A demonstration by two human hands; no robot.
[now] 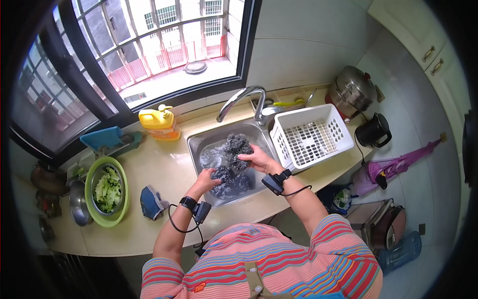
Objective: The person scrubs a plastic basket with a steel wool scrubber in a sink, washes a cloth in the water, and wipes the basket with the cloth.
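Observation:
In the steel sink (pixel 194 149), water and suds surround a dark grey, shaggy, wet bundle (pixel 239 144) that looks like cloth; its exact kind is unclear. My right hand (pixel 258 158) grips the bundle's upper right side, lifting part of it above the water. Lower left, my left hand (pixel 207 181) has its thumb and fingers curled around the dark material at the water's surface; the fingertips are partly hidden. Over the sink's back edge arches the chrome faucet (pixel 242 93).
A white perforated basket (pixel 284 142) stands right of the sink, near a steel pot (pixel 352 89) and black kettle (pixel 372 130). Leftward are a yellow jug (pixel 160 124), blue cloth (pixel 151 203), and green basin (pixel 124 199) holding a bowl of leafy greens (pixel 108 189).

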